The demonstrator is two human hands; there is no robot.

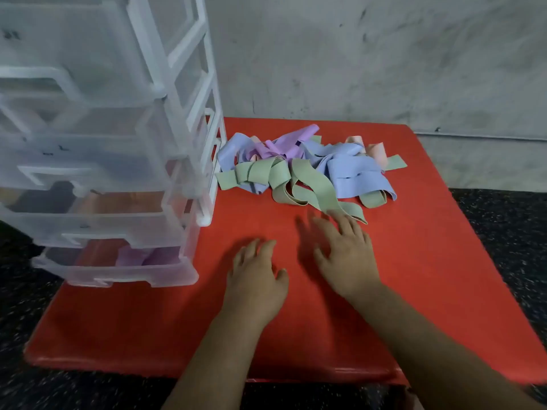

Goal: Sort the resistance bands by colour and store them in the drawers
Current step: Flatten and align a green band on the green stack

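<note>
A tangled pile of resistance bands lies on the red table [414,261]: green bands [307,187] in front, blue bands [352,173] to the right, purple bands [284,143] at the back and peach bands [376,149] at the far right. A clear plastic drawer unit [118,143] stands at the left. Its bottom drawer [124,270] is pulled out and holds purple bands [148,255]. My right hand [346,255] stretches flat toward the nearest green band, fingertips at its end. My left hand [257,279] hovers over the table with relaxed fingers, holding nothing.
A stained grey wall rises behind the table. Dark speckled floor surrounds the table on the left, right and front. The upper drawers of the unit are pulled out to different lengths, and one above the bottom drawer shows something peach inside.
</note>
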